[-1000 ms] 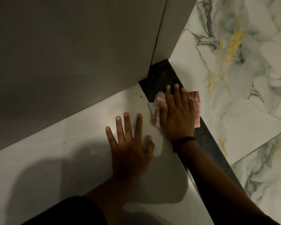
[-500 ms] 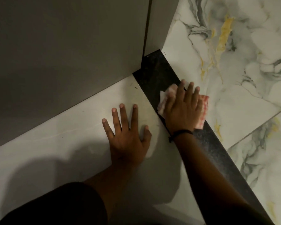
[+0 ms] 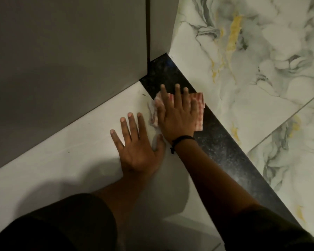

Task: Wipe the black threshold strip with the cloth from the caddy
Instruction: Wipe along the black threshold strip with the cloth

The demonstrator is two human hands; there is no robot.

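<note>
A black speckled threshold strip (image 3: 223,151) runs diagonally from the grey wall corner toward the lower right, between plain white floor and marbled tiles. A red-and-white checked cloth (image 3: 199,109) lies across the strip's upper part. My right hand (image 3: 178,116) presses flat on the cloth, fingers spread and pointing toward the wall; a dark band circles that wrist. My left hand (image 3: 136,147) rests flat and open on the white floor just left of the strip, holding nothing. The caddy is not in view.
A grey wall (image 3: 62,60) with a vertical seam blocks the upper left. Marbled grey-and-gold tiles (image 3: 252,69) fill the right side. White floor tile (image 3: 53,169) stretches left of the strip. My dark sleeves cover the bottom edge.
My right hand and the cloth slid along the strip, first away from the wall, then back toward it. The left hand stayed planted on the white floor.
</note>
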